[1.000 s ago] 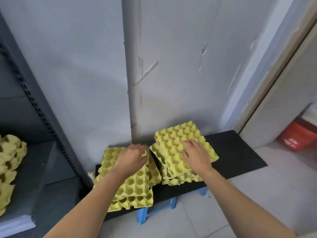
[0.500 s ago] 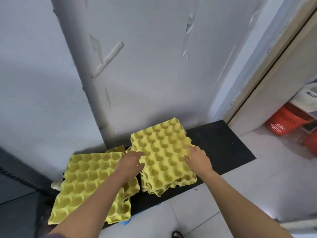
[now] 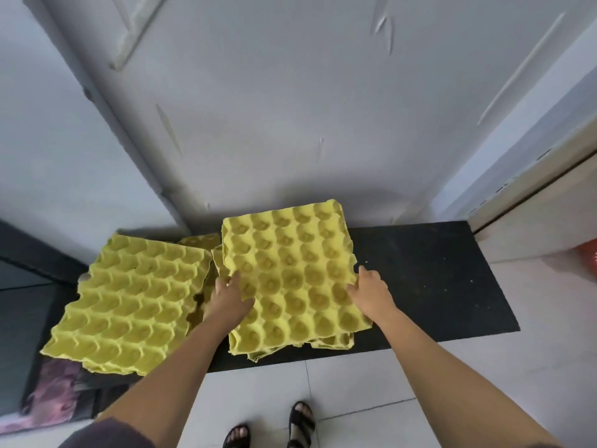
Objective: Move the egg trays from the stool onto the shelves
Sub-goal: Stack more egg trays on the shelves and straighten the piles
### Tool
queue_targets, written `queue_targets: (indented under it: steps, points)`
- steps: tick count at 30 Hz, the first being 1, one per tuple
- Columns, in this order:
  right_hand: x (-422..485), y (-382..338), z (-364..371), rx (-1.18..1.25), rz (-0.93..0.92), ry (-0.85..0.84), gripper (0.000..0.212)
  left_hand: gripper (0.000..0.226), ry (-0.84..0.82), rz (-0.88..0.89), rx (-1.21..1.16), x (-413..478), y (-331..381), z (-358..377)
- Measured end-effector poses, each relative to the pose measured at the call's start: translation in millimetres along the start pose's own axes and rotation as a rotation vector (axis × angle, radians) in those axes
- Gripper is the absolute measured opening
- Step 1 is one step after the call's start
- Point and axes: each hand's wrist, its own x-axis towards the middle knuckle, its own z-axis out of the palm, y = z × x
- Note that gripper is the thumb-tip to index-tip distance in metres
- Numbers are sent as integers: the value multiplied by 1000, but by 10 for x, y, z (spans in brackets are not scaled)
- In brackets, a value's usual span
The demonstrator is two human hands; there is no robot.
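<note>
Two stacks of yellow pulp egg trays lie on the black-topped stool (image 3: 429,286). The right stack (image 3: 290,273) sits mid-stool, its top tray tipped up slightly. My left hand (image 3: 229,299) grips that top tray at its left edge, thumb on top. Holding the tray's right edge is my right hand (image 3: 371,294), thumb on top and fingers under. The left stack (image 3: 132,305) overhangs the stool's left end, untouched.
A grey wall with a vertical pipe (image 3: 122,124) stands right behind the stool. A dark shelf frame (image 3: 29,260) is at the left edge. A door frame (image 3: 533,176) and a red crate (image 3: 589,257) are to the right. My sandalled feet (image 3: 271,428) stand on tile.
The camera has tilted down and closer. My left hand left the left stack and took the right stack's left edge; my right hand slid to that stack's right edge.
</note>
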Motion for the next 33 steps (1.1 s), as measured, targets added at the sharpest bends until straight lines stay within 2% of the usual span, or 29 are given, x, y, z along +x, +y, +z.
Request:
queue_targets:
  steps: [4,6,9,16,21,27,29,33]
  points:
    - [160,66,119,197,71,-58,67,83,52,-184,-258,135,-17,101]
    - [164,111,160,229,55,-34,60,74,27,-252,-393,183,-61,146]
    - [127,145,161,261,35,7,49,62,11,-301,-445,160,-89,177]
    - [-16,-63,27,266,39,85,40,61,72,-252,-576,31,-58,-10]
    - [-152,-106,50,254,40,150,46,61,89,-218,-687,-124,-54,-130]
    - [-204,-46,49,530,125,133,39,57,70,-151,-839,-267,11,-162]
    - [-217,-26,53,631,157,80,40,56,63,-137,-882,-290,15,-202]
    - [-229,2,63,624,166,30,43,55,44,-158,-942,-262,43,-307]
